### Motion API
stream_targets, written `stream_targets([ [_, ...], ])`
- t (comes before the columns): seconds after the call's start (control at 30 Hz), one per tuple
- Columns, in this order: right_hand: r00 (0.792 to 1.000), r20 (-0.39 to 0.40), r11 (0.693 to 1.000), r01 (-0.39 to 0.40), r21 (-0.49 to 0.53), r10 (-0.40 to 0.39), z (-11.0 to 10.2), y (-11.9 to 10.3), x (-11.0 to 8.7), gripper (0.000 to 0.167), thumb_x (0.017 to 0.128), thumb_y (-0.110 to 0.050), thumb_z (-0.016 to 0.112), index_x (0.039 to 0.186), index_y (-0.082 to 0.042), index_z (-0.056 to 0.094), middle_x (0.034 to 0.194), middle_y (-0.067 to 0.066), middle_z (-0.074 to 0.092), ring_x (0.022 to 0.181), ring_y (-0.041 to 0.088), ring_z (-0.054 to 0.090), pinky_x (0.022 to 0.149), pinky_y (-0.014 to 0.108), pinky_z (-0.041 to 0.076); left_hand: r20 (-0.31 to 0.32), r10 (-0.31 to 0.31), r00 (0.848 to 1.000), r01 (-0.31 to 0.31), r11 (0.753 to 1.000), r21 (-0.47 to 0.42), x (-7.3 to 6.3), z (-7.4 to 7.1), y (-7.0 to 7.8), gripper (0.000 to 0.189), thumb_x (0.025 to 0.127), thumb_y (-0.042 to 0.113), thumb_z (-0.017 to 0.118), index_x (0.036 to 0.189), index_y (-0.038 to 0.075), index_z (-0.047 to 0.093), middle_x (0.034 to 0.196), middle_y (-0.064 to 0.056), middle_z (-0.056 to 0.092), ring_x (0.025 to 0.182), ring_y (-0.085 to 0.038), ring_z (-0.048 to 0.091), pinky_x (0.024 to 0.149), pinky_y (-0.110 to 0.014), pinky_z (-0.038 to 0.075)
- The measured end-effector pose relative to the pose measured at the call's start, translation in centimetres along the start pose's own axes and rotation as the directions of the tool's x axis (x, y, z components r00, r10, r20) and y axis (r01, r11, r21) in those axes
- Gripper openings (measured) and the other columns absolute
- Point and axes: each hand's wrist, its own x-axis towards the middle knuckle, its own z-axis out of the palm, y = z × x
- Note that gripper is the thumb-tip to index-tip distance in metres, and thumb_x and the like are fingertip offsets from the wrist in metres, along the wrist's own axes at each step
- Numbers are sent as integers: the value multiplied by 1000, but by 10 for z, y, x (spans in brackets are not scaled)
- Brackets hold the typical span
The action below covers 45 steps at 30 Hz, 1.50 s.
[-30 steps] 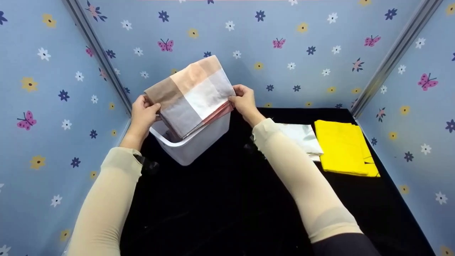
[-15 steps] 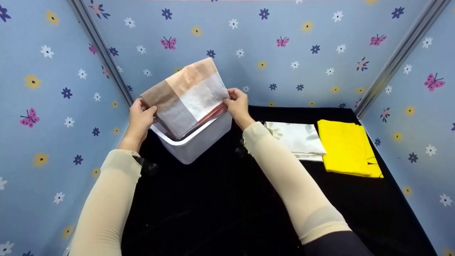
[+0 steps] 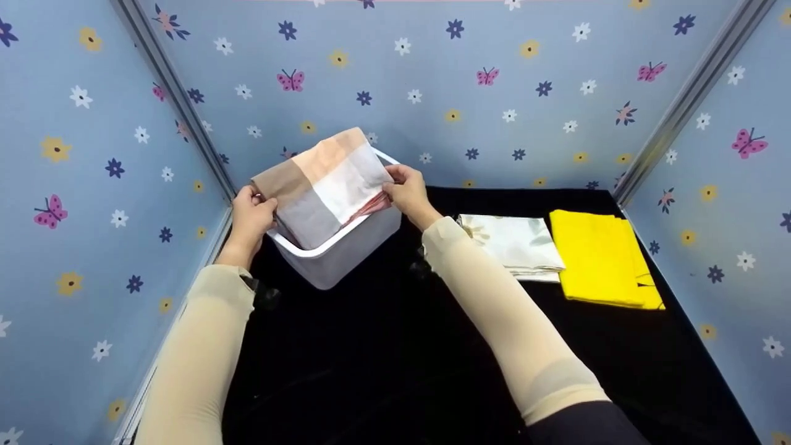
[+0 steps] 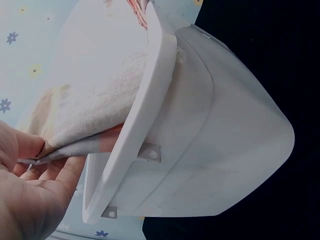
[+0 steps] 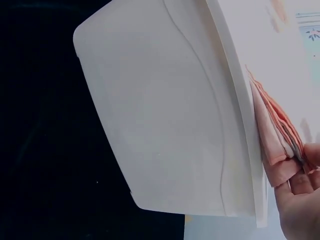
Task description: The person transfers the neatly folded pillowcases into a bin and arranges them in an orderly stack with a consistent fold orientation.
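A folded checked cloth (image 3: 327, 185) in brown, peach, grey and white is held tilted, its lower part inside a white plastic bin (image 3: 355, 253). My left hand (image 3: 252, 216) pinches the cloth's left edge between thumb and fingers; the left wrist view shows the thumb on top of the fold. At the opposite edge my right hand (image 3: 408, 191) grips the cloth near its reddish layered folds (image 5: 280, 125). Both hands are by the bin's rim (image 4: 150, 100). The bin's inside is mostly hidden by the cloth.
A folded white patterned cloth (image 3: 516, 244) lies right of the right forearm. Beside it is a folded yellow cloth (image 3: 596, 259). All stand on a black surface (image 3: 371, 364), enclosed by blue flowered walls (image 3: 432, 62) at the back and sides.
Both hands have lowered the checked cloth, so more of it sits inside the bin. The bin's far rim now shows behind the cloth. Both hands keep their hold.
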Motion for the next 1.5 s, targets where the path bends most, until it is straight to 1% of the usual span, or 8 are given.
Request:
stream_targets([
  [0.17,1000,3,1000,-28,-4,28,-12,1,0,41,100,13,65,141,12,69,138,35,74,113,24,74,89,21,59,-29,-48,998,49,999,15,2,3,2,58,108,4,55,162,-9,37,158,-29,55,107,-12,57,83,-17,52],
  [0.27,999,-1,998,-43,-35,43,-21,3,1,42,101,11,67,142,11,69,141,35,73,124,30,73,98,25,59,-23,-76,997,76,997,10,3,2,2,65,106,4,56,167,-5,34,167,-28,49,114,-15,58,88,-21,55],
  [0.37,998,-2,997,-65,-38,65,-29,5,0,42,102,10,67,144,9,68,140,33,74,121,28,72,104,31,62,-10,-79,997,79,997,18,3,3,2,66,107,5,56,169,-4,35,170,-26,48,120,-18,59,94,-25,58],
  [0.6,995,-19,995,-94,-24,94,-45,3,-3,41,103,8,69,144,7,69,136,31,74,98,13,69,91,32,62,39,-54,998,53,998,26,1,15,9,65,108,6,57,169,-4,37,169,-29,50,138,-29,60,108,-35,61],
  [0.83,995,-13,994,-100,-33,100,-59,0,-11,43,104,4,70,147,7,67,139,30,74,102,18,73,96,40,65,87,-33,996,31,999,28,0,31,14,61,109,7,58,166,-5,39,165,-28,53,131,-24,62,105,-35,63],
  [1.0,995,-28,994,-99,-40,98,-72,-4,-15,39,105,2,71,144,2,70,131,22,77,112,27,75,87,27,61,137,-19,990,14,999,36,-1,45,20,59,109,8,59,164,-4,42,159,-23,57,130,-22,62,103,-34,64],
  [1.27,993,-49,993,-111,-39,109,-90,-6,-22,39,104,1,72,143,3,71,136,28,75,96,10,72,83,25,61,220,-7,976,2,1000,24,-3,65,27,55,108,8,62,159,-5,47,145,-16,61,117,-16,64,95,-29,66],
  [1.5,992,-78,994,-101,-33,98,-108,-7,-30,38,103,2,74,141,5,72,112,6,77,95,12,73,81,23,63,261,11,965,-7,1000,-17,-10,86,34,53,105,5,62,155,-6,49,140,-14,63,125,-26,66,90,-25,65],
])
